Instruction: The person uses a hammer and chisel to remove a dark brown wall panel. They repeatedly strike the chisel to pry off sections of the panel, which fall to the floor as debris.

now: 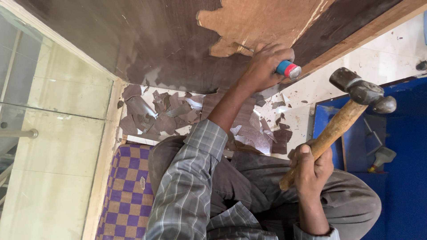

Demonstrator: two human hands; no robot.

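**Chisel at the laminate edge, hammer raised**

In front of me stands the big dark brown laminated board, filling the top of my view, with a light wooden edge strip running along its right side. A large patch of bare, pale plywood shows near the top where the dark skin is off. To my left is a glass panel in a pale frame. On my right a blue surface lies on the white floor, and a small grey-handled tool rests on it. Below the board, dark laminate flakes lie scattered over the floor, near my knees. I am seated on a purple and tan checked cushion.

My right hand is closed tight around the lower part of the wooden handle of a ball-peen hammer; its steel head is up in the air, well apart from the board and to the right of my other hand. My left hand is wrapped fully around a chisel with a blue and red handle end sticking out past my fist. The metal blade points left and touches the board right at the ragged border between the dark laminate and the bare patch.
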